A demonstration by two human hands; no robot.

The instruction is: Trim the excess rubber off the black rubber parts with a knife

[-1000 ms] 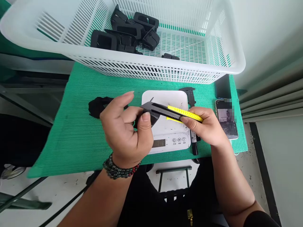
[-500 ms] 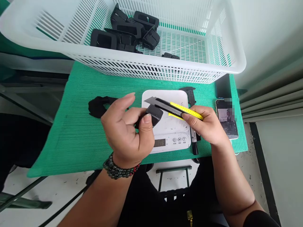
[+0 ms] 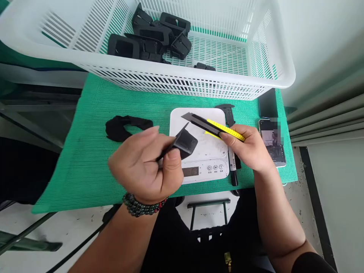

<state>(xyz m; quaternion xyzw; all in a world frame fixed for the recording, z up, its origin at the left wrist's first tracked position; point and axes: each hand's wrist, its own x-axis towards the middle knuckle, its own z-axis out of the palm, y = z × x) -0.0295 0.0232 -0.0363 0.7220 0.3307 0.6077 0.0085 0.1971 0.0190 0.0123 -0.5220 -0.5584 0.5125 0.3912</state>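
Between the thumb and fingers of my left hand (image 3: 150, 163) is a black plastic part (image 3: 185, 143), tilted, with a thin edge pointing up. Much of the part is hidden by the hand. My right hand (image 3: 246, 146) grips a yellow and black utility knife (image 3: 216, 127), its blade out and pointing left. The blade tip sits just above the part, apart from it. Beneath both is a white digital scale (image 3: 209, 151) with a small display, its digits hard to read.
A white plastic basket (image 3: 182, 77) holding several black plastic parts (image 3: 153, 36) stands at the back. Black cloth (image 3: 119, 127) lies left on the green mat (image 3: 91, 163). Right of the scale are a caliper (image 3: 228, 112), a black marker (image 3: 233, 174) and a phone (image 3: 273, 146).
My left hand has turned and shifted slightly left and down, tilting the black part so its thin edge shows. The knife has moved a little to the right, away from the part.
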